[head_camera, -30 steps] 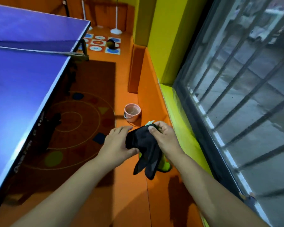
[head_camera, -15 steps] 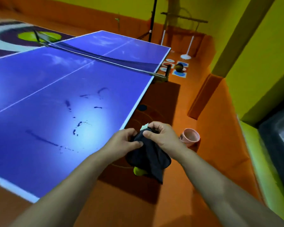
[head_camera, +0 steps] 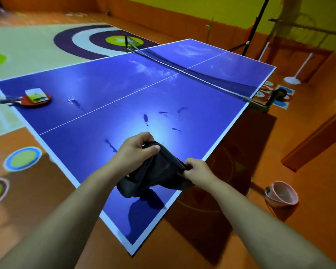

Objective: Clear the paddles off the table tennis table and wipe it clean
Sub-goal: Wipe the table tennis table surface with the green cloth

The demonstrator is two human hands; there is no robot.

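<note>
A blue table tennis table (head_camera: 109, 90) fills the middle of the view, with dark wet smears near its centre. A black cloth (head_camera: 155, 171) hangs over the table's near right corner, stretched between both hands. My left hand (head_camera: 138, 148) grips its upper left end and my right hand (head_camera: 197, 169) pinches its right end. A red paddle (head_camera: 34, 100) lies at the table's far left corner with a small card on top of it.
A net (head_camera: 192, 72) crosses the table at the far side. A pink bucket (head_camera: 281, 195) lies tilted on the orange floor to the right. A black stand (head_camera: 254, 30) and white poles rise beyond the table's far right end.
The view has swung left from the window side onto the table. Both hands have carried the cloth over the table corner and pulled it apart between them.
</note>
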